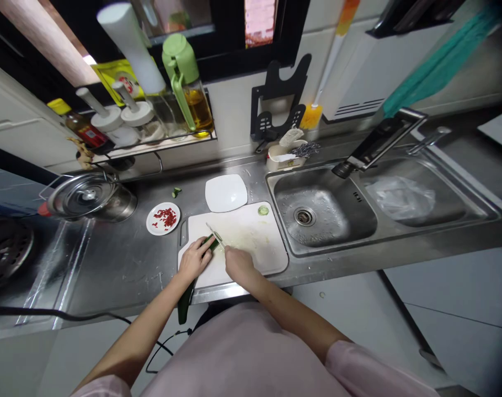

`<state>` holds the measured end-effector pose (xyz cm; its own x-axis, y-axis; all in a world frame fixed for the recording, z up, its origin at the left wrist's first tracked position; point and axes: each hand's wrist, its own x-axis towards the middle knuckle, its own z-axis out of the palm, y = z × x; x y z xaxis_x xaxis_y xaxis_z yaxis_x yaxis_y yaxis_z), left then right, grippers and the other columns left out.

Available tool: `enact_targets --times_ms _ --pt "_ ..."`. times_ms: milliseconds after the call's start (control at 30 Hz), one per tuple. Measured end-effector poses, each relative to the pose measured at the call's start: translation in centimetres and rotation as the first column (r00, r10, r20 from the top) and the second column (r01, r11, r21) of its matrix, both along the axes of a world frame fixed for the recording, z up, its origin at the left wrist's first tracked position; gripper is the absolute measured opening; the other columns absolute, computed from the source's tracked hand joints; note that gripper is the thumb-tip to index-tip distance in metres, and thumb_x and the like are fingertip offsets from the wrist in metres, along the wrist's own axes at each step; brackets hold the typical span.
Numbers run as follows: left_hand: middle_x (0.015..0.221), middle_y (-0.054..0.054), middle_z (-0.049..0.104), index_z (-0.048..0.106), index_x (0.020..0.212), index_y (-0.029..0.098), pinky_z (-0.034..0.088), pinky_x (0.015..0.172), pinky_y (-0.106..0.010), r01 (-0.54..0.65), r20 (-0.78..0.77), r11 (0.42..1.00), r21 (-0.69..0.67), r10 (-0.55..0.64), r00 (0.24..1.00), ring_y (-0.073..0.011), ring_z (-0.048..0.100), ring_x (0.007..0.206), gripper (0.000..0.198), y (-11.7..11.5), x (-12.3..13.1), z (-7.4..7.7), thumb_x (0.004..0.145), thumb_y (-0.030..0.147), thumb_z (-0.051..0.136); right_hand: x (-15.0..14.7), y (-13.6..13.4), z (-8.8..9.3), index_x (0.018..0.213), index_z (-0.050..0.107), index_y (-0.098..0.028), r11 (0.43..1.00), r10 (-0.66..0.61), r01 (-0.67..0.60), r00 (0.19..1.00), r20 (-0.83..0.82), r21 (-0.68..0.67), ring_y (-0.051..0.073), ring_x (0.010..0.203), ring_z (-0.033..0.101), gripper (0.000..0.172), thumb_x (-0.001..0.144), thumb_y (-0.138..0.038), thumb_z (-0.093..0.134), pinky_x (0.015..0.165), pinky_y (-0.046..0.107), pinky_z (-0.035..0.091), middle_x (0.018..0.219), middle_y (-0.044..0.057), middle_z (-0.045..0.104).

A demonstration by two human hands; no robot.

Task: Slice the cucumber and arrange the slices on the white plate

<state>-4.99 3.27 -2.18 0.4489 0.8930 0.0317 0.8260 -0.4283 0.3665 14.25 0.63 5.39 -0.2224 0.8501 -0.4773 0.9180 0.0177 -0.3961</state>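
Note:
A long dark green cucumber point(186, 304) lies slantwise over the left part of the white cutting board point(251, 259), its near end jutting past the counter edge. My left hand point(194, 259) is closed over it, fingers pressing it down near the cut end. In my right hand point(239, 267) is a knife point(215, 234), gripped by the handle, with its blade at the cucumber's cut end beside my left fingertips. A pale green cucumber piece point(263, 210) rests at the board's far right corner.
Behind the board stands a white square plate point(226, 193). To the left are a small plate point(163, 229) of chopped red pieces, green scraps point(175, 192) and a lidded steel pot point(91, 197). The sink point(325, 220) with its faucet point(377, 143) borders the board's right.

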Motion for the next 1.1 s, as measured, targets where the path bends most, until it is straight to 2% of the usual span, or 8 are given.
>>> enact_targets --times_ms 433,1100 --pt "0.126 -0.005 0.059 0.051 0.139 0.03 0.05 0.096 -0.033 0.021 0.021 0.998 0.06 -0.022 1.0 -0.0198 0.059 0.109 0.048 0.1 -0.1 0.0 0.092 0.026 0.043 0.1 0.7 -0.7 0.112 0.06 -0.012 1.0 0.005 -0.005 1.0 -0.011 -0.007 0.024 0.101 0.067 0.032 0.086 -0.006 0.043 0.08 0.031 0.05 0.099 0.016 0.071" --pt "0.127 -0.004 0.058 0.049 0.14 0.033 0.049 0.096 -0.032 0.005 0.022 1.0 0.024 -0.006 1.0 -0.0188 0.058 0.109 0.049 0.2 -0.1 0.1 0.092 0.027 0.044 -0.1 1.5 -1.9 0.112 0.061 -0.013 1.0 -0.006 0.006 1.0 0.002 -0.003 0.022 0.099 0.068 0.03 0.087 -0.007 0.044 0.078 0.028 0.049 0.1 0.015 0.071"
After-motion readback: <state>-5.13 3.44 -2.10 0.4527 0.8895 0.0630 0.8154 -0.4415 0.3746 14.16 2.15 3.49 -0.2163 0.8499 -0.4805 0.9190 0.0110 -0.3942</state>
